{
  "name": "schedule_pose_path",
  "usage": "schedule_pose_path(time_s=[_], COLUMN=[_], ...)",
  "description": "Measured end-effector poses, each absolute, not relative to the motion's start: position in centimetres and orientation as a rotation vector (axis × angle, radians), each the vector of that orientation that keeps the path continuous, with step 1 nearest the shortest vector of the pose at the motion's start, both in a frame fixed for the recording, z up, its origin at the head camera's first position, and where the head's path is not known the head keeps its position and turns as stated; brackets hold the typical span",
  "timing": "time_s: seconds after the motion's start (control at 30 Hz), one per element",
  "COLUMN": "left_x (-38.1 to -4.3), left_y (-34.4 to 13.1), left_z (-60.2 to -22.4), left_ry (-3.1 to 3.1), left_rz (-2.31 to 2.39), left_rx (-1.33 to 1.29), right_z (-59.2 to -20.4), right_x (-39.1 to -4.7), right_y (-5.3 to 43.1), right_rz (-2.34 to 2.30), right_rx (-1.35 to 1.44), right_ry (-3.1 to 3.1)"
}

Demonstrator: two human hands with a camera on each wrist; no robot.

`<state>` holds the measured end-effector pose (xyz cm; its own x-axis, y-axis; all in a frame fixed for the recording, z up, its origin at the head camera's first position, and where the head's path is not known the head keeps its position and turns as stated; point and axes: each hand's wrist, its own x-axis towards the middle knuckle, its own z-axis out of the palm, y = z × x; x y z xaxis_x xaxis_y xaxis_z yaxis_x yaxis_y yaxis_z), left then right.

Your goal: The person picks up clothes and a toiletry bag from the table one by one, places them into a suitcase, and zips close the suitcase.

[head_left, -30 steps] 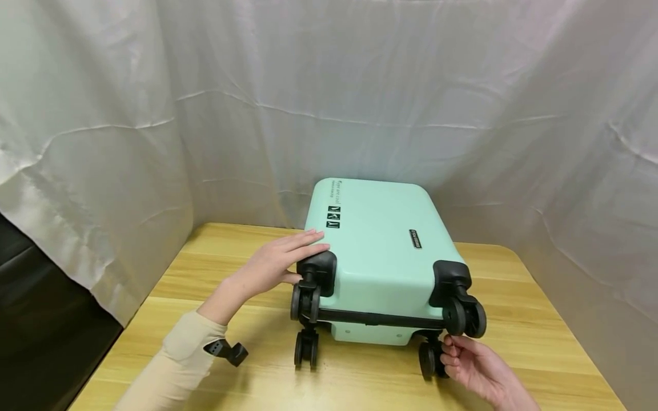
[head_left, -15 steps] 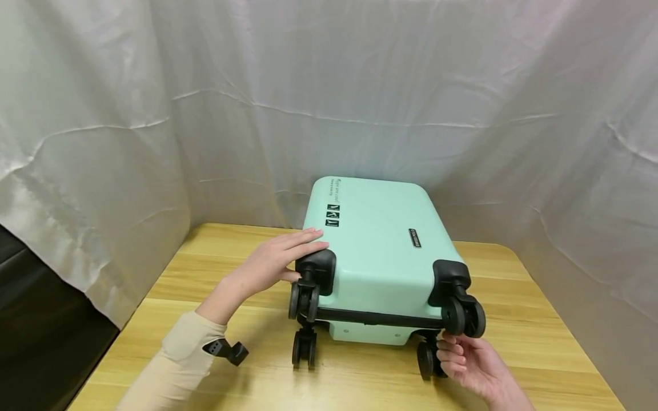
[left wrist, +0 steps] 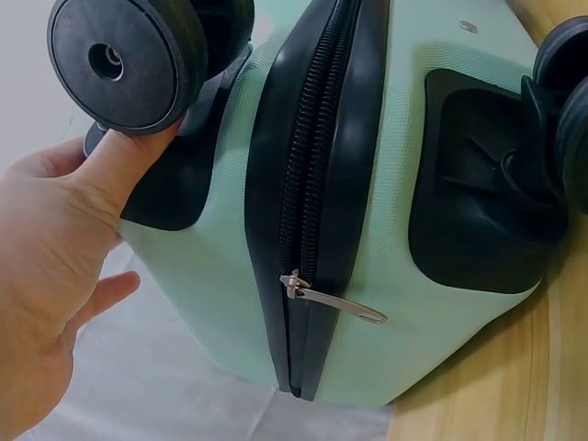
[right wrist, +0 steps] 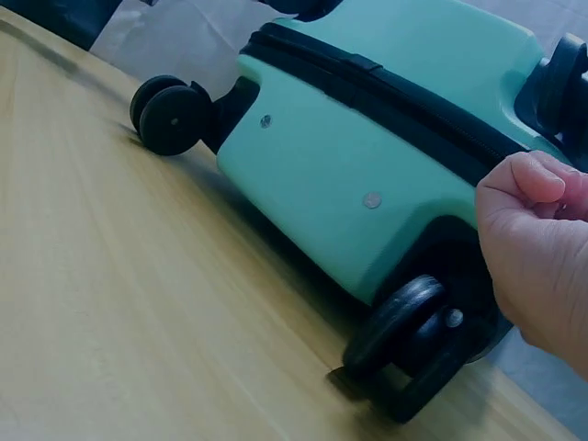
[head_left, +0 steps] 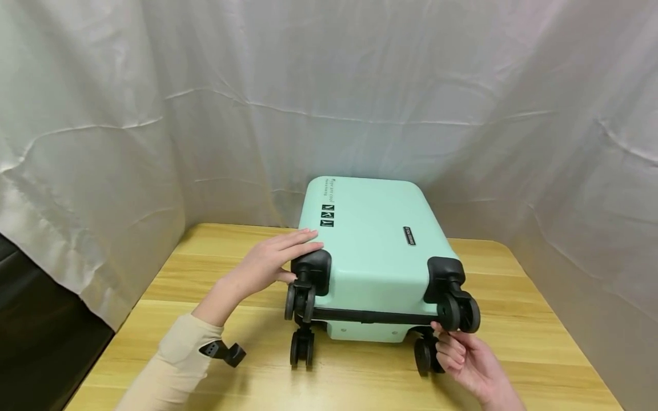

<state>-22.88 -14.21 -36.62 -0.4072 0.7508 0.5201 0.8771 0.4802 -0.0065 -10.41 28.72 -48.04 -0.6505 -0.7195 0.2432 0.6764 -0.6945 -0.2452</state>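
A mint-green hard-shell suitcase lies flat on the table, its black caster wheels towards me. My left hand rests on the left corner with fairly straight fingers, the thumb by the upper left wheel. In the left wrist view, a metal zipper pull hangs loose on the black zipper. At the near right corner, my right hand has curled fingers beneath the upper right wheel. They pinch at the zipper band, seemingly on another zipper pull hidden by the fingers.
The wooden table extends around the suitcase. Pale fabric hangs behind and at both sides. A lower right wheel stands close beside the right hand. Dark material shows at the far left.
My right hand has shifted slightly left and up along the suitcase's lower edge, fingers still curled. The left hand stays on its corner. The whole view has drifted a little.
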Motion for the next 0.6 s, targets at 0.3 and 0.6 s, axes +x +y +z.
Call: schedule_pose_path(time_s=[0.3,0.6], left_x=[-23.16,-23.32], left_y=[-13.94,-14.32], left_z=[-36.73,-37.47], left_ry=[-2.191,-2.077], left_rz=[-0.347,-0.456], left_rx=[-1.381,-1.392], right_z=[-48.78,-48.83], right_x=[-9.8,-10.13], right_y=[27.88,27.95], right_rz=[-2.403,-2.347], right_rx=[-0.477,-0.446], right_ry=[0.141,0.16])
